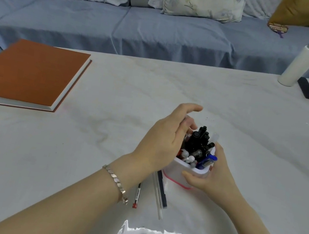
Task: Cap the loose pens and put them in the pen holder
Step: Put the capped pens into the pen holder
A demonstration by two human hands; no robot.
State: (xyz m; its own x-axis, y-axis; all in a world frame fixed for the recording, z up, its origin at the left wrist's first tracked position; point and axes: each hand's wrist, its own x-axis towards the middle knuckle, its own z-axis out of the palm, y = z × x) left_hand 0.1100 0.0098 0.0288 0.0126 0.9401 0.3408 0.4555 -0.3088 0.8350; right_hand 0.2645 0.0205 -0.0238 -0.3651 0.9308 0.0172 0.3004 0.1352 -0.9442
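Pen holder (176,172), white, stands on the desk (231,108) at near centre, packed with pens (199,143). We see the right hand (215,174) clamped on its right wall, thumb across the front and fingers (220,149) curled behind. The left hand (163,138) hovers over the pens, its fingers apart, loosely bent, holding nothing. Three loose pens (162,190) lie just left of the holder's base.

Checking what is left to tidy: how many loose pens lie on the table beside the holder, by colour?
Slim pen with a red end: 1
Clear white plastic pen: 1
Dark blue plastic pen: 1
Total: 3 visible, beside the white plastic pen holder
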